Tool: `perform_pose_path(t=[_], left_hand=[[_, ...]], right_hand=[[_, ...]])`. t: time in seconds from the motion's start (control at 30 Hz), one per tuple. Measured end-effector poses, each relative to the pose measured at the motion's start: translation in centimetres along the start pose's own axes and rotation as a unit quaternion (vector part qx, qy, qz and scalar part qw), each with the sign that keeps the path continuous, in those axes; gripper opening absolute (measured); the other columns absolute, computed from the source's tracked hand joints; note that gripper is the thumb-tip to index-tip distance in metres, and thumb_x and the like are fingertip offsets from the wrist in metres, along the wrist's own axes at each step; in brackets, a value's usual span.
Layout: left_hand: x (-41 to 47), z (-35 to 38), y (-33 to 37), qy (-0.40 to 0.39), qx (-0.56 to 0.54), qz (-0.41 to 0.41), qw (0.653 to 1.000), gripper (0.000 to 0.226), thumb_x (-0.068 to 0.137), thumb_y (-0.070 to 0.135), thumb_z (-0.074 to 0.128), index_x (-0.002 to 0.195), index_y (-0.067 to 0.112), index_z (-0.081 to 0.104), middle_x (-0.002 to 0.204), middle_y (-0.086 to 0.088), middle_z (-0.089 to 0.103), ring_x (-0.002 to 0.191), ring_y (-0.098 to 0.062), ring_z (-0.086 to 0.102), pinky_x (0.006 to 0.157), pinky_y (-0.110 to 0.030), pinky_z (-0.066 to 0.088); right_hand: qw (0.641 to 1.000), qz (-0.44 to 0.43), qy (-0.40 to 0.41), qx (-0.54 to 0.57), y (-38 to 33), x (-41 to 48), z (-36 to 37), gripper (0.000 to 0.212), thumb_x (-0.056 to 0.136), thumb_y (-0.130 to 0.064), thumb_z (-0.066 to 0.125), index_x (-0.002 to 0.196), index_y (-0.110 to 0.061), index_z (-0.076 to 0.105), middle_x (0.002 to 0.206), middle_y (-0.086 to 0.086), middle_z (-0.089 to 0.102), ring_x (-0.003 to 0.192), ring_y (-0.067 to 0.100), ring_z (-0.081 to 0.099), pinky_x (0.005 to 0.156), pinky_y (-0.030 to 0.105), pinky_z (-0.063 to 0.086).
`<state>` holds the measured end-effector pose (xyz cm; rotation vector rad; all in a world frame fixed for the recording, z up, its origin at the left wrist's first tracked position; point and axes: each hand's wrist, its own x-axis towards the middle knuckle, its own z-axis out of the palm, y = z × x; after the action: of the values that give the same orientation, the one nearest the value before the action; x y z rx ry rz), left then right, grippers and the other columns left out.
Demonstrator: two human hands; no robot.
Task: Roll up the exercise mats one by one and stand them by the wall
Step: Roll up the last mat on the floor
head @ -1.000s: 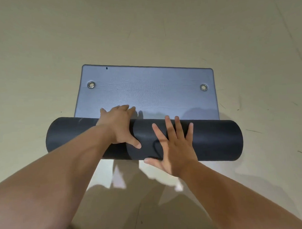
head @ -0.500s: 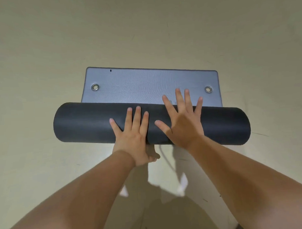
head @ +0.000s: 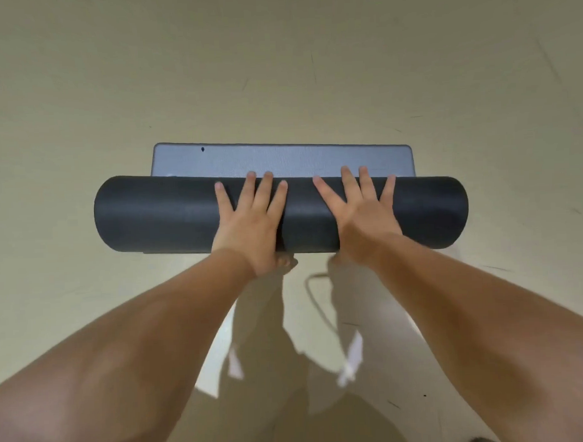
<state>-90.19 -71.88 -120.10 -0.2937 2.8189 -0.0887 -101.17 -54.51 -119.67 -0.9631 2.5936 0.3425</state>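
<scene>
Left hand: the left hand point(head: 250, 219) lies flat on top of the roll, fingers straight and spread, pressing down and gripping nothing.
Right hand: the right hand point(head: 359, 212) lies just beside it, also flat, fingers fanned out to the roll's far edge.
Under the palms: a dark exercise mat point(head: 157, 215), rolled into a thick cylinder lying crosswise, reaches well past both hands.
Beyond the fingertips: a short grey flat strip point(head: 281, 160) of the mat, not yet rolled.
Around: pale floor point(head: 278, 72).
Handling: probably light, soft foam with a grippy skin, likely to spring open.
Where to hold: palms near the middle to finish rolling, then both hands wrapped around the roll, pinning the loose end.
</scene>
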Motion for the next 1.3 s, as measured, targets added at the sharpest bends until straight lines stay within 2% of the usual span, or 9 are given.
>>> perform_pose_path(t=[0.13, 0.3, 0.63, 0.77, 0.9, 0.97, 1.03, 1.17, 1.3], left_hand=[[0.8, 0.8, 0.5, -0.006, 0.002, -0.038, 0.999, 0.127, 0.078, 0.052, 0.073, 0.156, 0.022, -0.023, 0.166, -0.014, -0.016, 0.154, -0.038, -0.016, 0.114, -0.077, 0.005], [2.2, 0.1, 0.2, 0.005, 0.015, -0.044, 0.999, 0.103, 0.089, 0.018, 0.066, 0.158, 0.022, -0.01, 0.166, -0.014, 0.001, 0.155, -0.038, -0.003, 0.111, -0.08, 0.013], [-0.4, 0.3, 0.7, 0.006, -0.003, 0.0, 1.0, 0.094, 0.082, 0.033, 0.076, 0.149, 0.02, 0.012, 0.16, -0.009, 0.025, 0.151, -0.041, 0.014, 0.115, -0.075, 0.015], [-2.5, -0.2, 1.0, -0.037, 0.007, 0.055, 0.998, 0.106, 0.075, 0.042, 0.081, 0.151, 0.027, 0.01, 0.148, -0.007, 0.034, 0.143, -0.039, 0.027, 0.111, -0.076, 0.019], [-5.9, -0.7, 3.2, -0.105, 0.008, 0.072, 0.992, 0.109, 0.073, 0.048, 0.078, 0.155, 0.024, 0.009, 0.145, -0.008, 0.037, 0.134, -0.038, 0.035, 0.11, -0.075, 0.023], [-8.0, -0.4, 4.7, -0.126, -0.019, 0.056, 0.99, 0.116, 0.075, 0.055, 0.074, 0.158, 0.022, 0.0, 0.152, -0.014, 0.029, 0.139, -0.043, 0.029, 0.11, -0.077, 0.019], [-10.7, 0.5, 5.9, -0.095, -0.016, 0.066, 0.993, 0.117, 0.084, 0.063, 0.061, 0.158, 0.019, -0.018, 0.165, -0.018, 0.001, 0.151, -0.047, 0.005, 0.11, -0.079, 0.008], [-14.6, 3.3, 6.8, -0.036, -0.002, 0.063, 0.997, 0.117, 0.093, 0.05, 0.057, 0.148, 0.013, -0.04, 0.159, -0.019, -0.038, 0.147, -0.044, -0.031, 0.107, -0.08, -0.007], [-14.0, 3.8, 6.6, -0.071, -0.009, 0.021, 0.997, 0.13, 0.09, 0.048, 0.064, 0.137, 0.016, -0.053, 0.153, -0.018, -0.046, 0.142, -0.043, -0.038, 0.106, -0.081, -0.008]], right_hand=[[1.0, -0.008, -0.027, 0.005, 1.1, 3.2, -1.6, 0.153, 0.058, -0.057, 0.094, 0.161, -0.042, -0.019, 0.166, 0.014, 0.02, 0.155, 0.04, 0.016, 0.121, 0.075, 0.005], [0.999, -0.017, -0.043, 0.02, 1.4, 4.0, -2.4, 0.136, 0.063, -0.048, 0.091, 0.161, -0.044, -0.004, 0.147, 0.008, 0.043, 0.14, 0.034, 0.039, 0.119, 0.072, 0.019], [1.0, -0.015, -0.001, 0.024, -1.1, -1.9, -0.5, 0.101, 0.079, -0.034, 0.081, 0.157, -0.04, 0.016, 0.108, 0.003, 0.059, 0.096, 0.026, 0.057, 0.092, 0.039, 0.038], [0.997, -0.031, -0.04, 0.063, -1.3, -5.2, -0.7, 0.084, 0.081, -0.035, 0.081, 0.147, -0.037, 0.028, 0.098, -0.001, 0.054, 0.084, 0.023, 0.053, 0.081, 0.035, 0.037], [0.987, -0.081, -0.103, 0.089, 0.0, -8.1, -0.3, 0.085, 0.074, -0.035, 0.086, 0.143, -0.036, 0.037, 0.103, -0.003, 0.064, 0.09, 0.022, 0.061, 0.084, 0.038, 0.054], [0.982, -0.098, -0.138, 0.082, 0.7, -9.0, -0.5, 0.093, 0.07, -0.034, 0.09, 0.147, -0.038, 0.036, 0.103, -0.006, 0.061, 0.093, 0.023, 0.059, 0.082, 0.038, 0.052], [0.979, -0.107, -0.158, 0.07, 1.0, -9.2, -0.9, 0.101, 0.068, -0.033, 0.093, 0.15, -0.042, 0.034, 0.103, -0.008, 0.058, 0.095, 0.023, 0.058, 0.08, 0.037, 0.05], [0.973, -0.092, -0.19, 0.092, 1.4, -8.1, -1.3, 0.112, 0.065, -0.031, 0.097, 0.154, -0.048, 0.031, 0.115, -0.006, 0.061, 0.108, 0.025, 0.06, 0.093, 0.043, 0.054], [0.975, -0.066, -0.197, 0.084, 1.4, -8.0, -0.4, 0.128, 0.07, -0.031, 0.093, 0.165, -0.043, 0.007, 0.155, 0.004, 0.042, 0.147, 0.032, 0.035, 0.124, 0.054, 0.022]])
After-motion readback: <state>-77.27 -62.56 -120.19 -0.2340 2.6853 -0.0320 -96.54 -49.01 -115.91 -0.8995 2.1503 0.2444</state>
